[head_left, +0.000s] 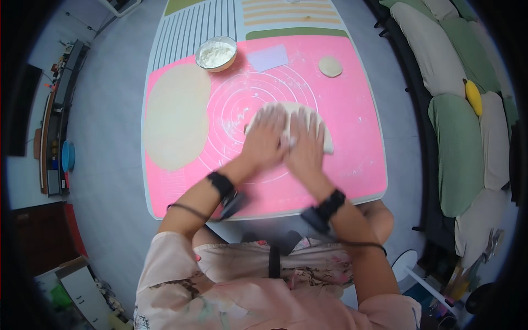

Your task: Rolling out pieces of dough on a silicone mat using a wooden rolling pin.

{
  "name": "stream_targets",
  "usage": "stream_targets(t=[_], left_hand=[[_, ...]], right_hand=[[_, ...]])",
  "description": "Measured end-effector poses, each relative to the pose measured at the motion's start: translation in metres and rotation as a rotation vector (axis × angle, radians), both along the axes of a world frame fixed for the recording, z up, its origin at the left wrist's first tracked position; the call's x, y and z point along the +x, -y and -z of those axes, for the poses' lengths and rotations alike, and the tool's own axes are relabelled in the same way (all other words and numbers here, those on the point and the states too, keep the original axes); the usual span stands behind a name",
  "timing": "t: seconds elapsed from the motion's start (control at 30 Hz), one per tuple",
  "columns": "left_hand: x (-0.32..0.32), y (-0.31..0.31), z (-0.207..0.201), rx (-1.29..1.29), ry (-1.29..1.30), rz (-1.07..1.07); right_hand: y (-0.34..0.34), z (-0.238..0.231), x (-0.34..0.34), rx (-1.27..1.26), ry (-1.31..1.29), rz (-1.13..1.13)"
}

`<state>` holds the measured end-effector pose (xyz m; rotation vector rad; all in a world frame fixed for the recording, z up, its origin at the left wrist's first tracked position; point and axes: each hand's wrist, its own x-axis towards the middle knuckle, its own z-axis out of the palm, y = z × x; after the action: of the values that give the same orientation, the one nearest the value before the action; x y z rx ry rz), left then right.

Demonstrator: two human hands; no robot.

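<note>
A: Where is the dough being worked?
B: The pale dough piece point(328, 139) lies on the pink mat point(352, 157), a little right of the tabletop's point(382, 193) middle, nearer its near edge than its far edge. The hands hide much of it, so I can't tell if it is folded.

A: And the hands?
B: Both lie palm down on it with fingers extended, gripping nothing: the left hand point(265, 140) over its left part, the right hand point(304, 146) just beside, toward the right. Their fingers are a bit blurred.

A: Which step is that, would you say?
B: Pressing or patting the dough flat, I judge.

A: What does the next move call for?
B: Probably even weight through both palms, with the pressure carried toward the dough's uncovered right end.

A: What lies around it?
B: 1 broad dough sheet point(177, 118) along the tabletop's left edge, apart from the piece in work. Beyond the hands, 1 glass bowl point(221, 68) of white flour point(216, 54) and, right of that, 1 pale scraper point(268, 58). Toward the far right corner of the mat sits 1 small dough disc point(330, 66).

A: Farther out?
B: A striped cover point(192, 30) at the tabletop's far end.
</note>
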<state>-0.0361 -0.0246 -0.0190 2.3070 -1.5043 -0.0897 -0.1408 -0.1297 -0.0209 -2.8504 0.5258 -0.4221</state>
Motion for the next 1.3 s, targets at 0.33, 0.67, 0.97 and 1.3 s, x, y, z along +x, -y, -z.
stream_targets(t=[0.33, 0.67, 0.97, 1.3], left_hand=[[-0.056, -0.056, -0.002, -0.022, -0.136, 0.019], [0.027, -0.019, -0.040, -0.216, 0.060, -0.206], [-0.021, -0.098, -0.043, -0.285, -0.095, -0.332], [-0.047, -0.111, -0.035, -0.371, -0.530, -0.516]], right_hand=[[-0.019, -0.009, -0.056, 0.054, -0.150, -0.148], [0.022, 0.003, 0.017, 0.092, -0.013, -0.262], [0.041, -0.008, 0.062, -0.197, 0.045, 0.090], [-0.026, -0.004, 0.007, -0.053, -0.074, -0.106]])
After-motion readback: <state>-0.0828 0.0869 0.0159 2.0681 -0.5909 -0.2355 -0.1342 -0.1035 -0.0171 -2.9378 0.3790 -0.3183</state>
